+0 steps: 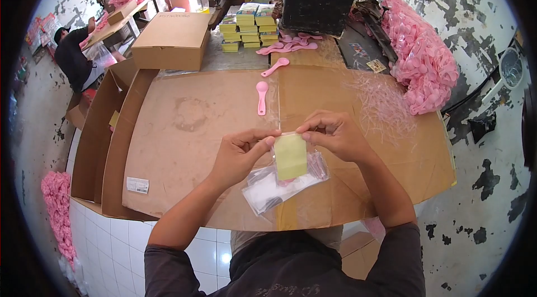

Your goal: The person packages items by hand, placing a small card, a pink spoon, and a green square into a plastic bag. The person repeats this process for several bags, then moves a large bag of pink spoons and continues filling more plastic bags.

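My left hand (240,154) and my right hand (337,136) pinch the two top corners of a small clear plastic bag with a yellow-green card (291,158) in it. Both thumbs press against the bag's upper edge. Just beneath it lies a loose pile of clear plastic bags (264,195) on the cardboard. Beyond my hands, a pink plastic spoon (262,98) lies with its bowl pointing away from me. Another pink spoon (276,66) rests at a slant a little farther back.
Stacks of yellow-edged cards (246,25) and more pink spoons (288,44) sit at the back. A closed carton (172,42) stands back left, an open box (106,146) along the left edge. Pink strands (383,106) and a large bagged pink heap (419,56) occupy the right. Another person (75,56) sits far left.
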Tool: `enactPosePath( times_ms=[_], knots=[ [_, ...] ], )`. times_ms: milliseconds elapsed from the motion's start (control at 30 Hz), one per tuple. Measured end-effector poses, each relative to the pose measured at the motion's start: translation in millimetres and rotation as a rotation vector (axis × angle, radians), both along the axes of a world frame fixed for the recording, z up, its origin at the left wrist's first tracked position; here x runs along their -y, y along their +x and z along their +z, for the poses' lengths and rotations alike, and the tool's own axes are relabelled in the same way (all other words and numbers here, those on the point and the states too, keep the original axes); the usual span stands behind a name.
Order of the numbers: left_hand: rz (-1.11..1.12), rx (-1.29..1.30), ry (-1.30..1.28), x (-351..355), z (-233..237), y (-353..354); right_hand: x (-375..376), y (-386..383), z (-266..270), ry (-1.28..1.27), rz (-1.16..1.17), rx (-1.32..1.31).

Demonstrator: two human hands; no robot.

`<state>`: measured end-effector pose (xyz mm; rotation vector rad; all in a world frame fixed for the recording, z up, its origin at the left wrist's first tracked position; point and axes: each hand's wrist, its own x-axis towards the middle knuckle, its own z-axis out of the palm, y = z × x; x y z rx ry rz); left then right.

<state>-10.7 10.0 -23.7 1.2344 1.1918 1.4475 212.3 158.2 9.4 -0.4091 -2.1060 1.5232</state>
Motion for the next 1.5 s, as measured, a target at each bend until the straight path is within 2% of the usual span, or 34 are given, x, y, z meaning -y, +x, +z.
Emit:
enactPosePath(
  times_ms=[133, 233, 333, 467, 567, 733, 767, 833, 933, 1000, 1067, 1133, 1233, 1300, 1400, 1500],
  knots=[
    [0.0, -0.01, -0.03, -2.6, 0.0, 0.3, -3.7, -0.9, -8.4, 0.009, 0.002, -0.023],
    [0.011, -0.019, -0.025, -2.7, -0.3, 1.4, 0.1, -2.9, -9.4, -0.134, 0.001, -0.031],
    [0.018, -0.004, -0.021, -2.6, 1.6, 1.1, 9.0, 1.0, 5.9, -0.012, 0.057, 0.107],
    [0.03, 0.008, 0.03, -3.4, 3.4, -3.4, 7.3, 2.9, -0.7, -0.017, 0.122, 0.151],
    [0.11, 0.158, 0.142, -4.9, 11.0, 11.0, 6.6, 0.3, 6.7, -0.053, 0.15, 0.119],
    [-0.066, 0.061, -0.042, -1.0, 10.1, -10.6, 4.4, -5.7, 14.0, -0.137, 0.117, -0.035],
    [-0.086, 0.029, -0.101, -0.1, 13.2, -21.2, -1.5, -4.5, 15.8, 0.017, 0.028, 0.033],
    [0.1, 0.105, -0.041, 1.5, 9.9, -50.4, -20.1, 6.9, 19.4, 0.323, -0.152, 0.17],
    [0.591, 0.348, 0.387, 3.7, 21.7, -88.1, -53.9, 31.1, -0.5, 0.629, -0.303, 0.284],
    [0.77, 0.459, 0.565, 8.5, 44.6, -100.7, -67.2, 48.1, -18.2, 0.747, -0.358, 0.323],
    [0.837, 0.599, 0.558, 6.5, 51.2, -96.5, -73.4, 61.4, -28.9, 0.813, -0.345, 0.372],
    [0.682, 0.351, 0.387, -1.3, 23.7, -92.0, -76.1, 69.1, -34.5, 0.826, -0.267, 0.436],
    [0.385, -0.088, 0.101, -14.8, -7.6, -53.2, -74.9, 72.2, -29.9, 0.694, -0.185, 0.488],
    [0.172, -0.507, -0.041, -14.5, -9.1, -13.2, -75.3, 70.6, -34.0, 0.658, -0.257, 0.449],
    [0.21, -1.033, 0.195, -16.3, -28.0, 19.3, -76.7, 68.8, -41.6, 0.529, -0.341, 0.39],
    [0.219, -1.031, 0.237, -19.5, -34.7, 22.5, -75.9, 69.4, -44.8, 0.471, -0.352, 0.351]
  ],
)
